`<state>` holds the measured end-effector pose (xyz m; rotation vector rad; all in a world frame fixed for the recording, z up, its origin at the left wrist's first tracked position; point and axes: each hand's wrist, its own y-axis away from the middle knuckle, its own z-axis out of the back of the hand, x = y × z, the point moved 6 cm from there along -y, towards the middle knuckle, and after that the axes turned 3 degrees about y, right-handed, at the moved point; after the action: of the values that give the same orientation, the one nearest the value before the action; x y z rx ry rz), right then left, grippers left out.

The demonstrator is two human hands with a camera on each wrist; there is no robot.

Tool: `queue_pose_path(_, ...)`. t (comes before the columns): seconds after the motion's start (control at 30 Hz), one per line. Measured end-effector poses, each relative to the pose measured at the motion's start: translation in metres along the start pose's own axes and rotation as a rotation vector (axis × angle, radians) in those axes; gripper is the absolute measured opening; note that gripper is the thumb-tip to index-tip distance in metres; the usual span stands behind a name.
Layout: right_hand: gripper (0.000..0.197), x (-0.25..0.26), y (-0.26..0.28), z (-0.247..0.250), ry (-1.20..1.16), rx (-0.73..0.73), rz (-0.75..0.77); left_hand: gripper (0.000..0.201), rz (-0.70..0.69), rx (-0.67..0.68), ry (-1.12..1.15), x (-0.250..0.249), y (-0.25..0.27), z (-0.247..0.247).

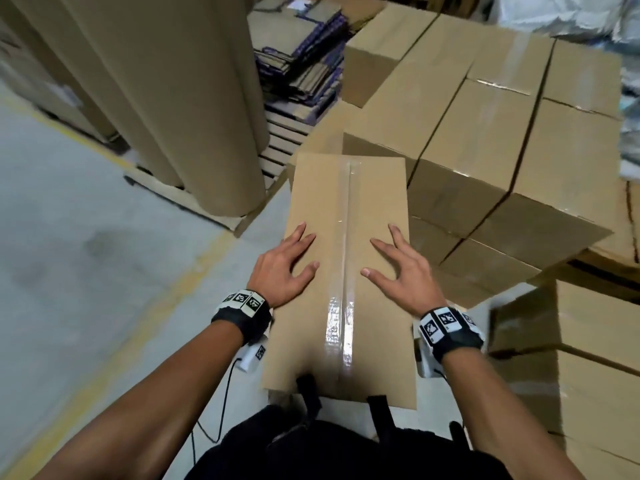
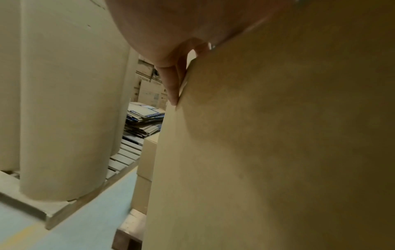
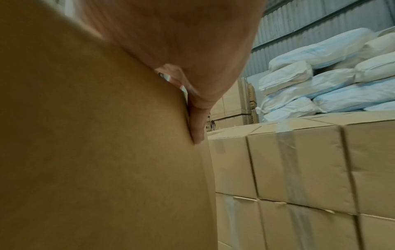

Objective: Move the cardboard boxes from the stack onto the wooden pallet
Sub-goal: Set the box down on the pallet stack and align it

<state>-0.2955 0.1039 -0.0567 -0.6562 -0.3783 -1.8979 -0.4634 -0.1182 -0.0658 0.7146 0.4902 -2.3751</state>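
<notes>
A long cardboard box point(image 1: 346, 209) with clear tape down its middle stands right in front of me. My left hand point(image 1: 287, 265) lies flat on its top left part and my right hand point(image 1: 398, 268) on its top right part, fingers spread and straight. In the left wrist view the left hand point(image 2: 171, 50) lies over the box's top edge above its side point(image 2: 278, 152). The right wrist view shows the right hand point(image 3: 181, 42) likewise on the box point(image 3: 96, 152). A block of stacked boxes point(image 1: 485, 133) stands just right of it. A wooden pallet corner point(image 2: 130, 226) shows below; the box's underside is hidden.
Tall brown paper rolls point(image 1: 166, 81) stand on their own pallet point(image 2: 64, 209) at the left. Flattened cartons point(image 1: 304, 57) lie behind. More boxes point(image 1: 571, 341) stand at my near right. White sacks point(image 3: 320, 88) are piled beyond the stack. Grey floor with a yellow line point(image 1: 104, 341) lies on the left.
</notes>
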Motion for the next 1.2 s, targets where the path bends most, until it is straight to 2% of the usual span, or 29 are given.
queue_pose_path(0.2, 0.069, 0.076, -0.106, -0.042, 0.003, -0.016, 0.05, 0.06, 0.016, -0.064, -0.008, 0.09, -0.046, 0.078)
queue_pose_path(0.43, 0.071, 0.111, -0.215, -0.062, -0.014, -0.029, 0.067, 0.06, 0.009, -0.067, 0.002, 0.162, -0.13, 0.128)
queue_pose_path(0.73, 0.073, 0.093, -0.392, -0.074, -0.037, -0.058, 0.051, 0.056, -0.035, -0.047, -0.033, 0.243, -0.301, 0.147)
queue_pose_path(0.93, 0.075, 0.069, -0.508, -0.06, -0.074, -0.104, 0.009, 0.054, -0.066, -0.008, -0.049, 0.272, -0.43, 0.151)
queue_pose_path(1.2, 0.076, 0.029, -0.609, -0.022, -0.032, -0.127, -0.087, 0.06, -0.111, 0.093, 0.0, 0.29, -0.568, 0.128)
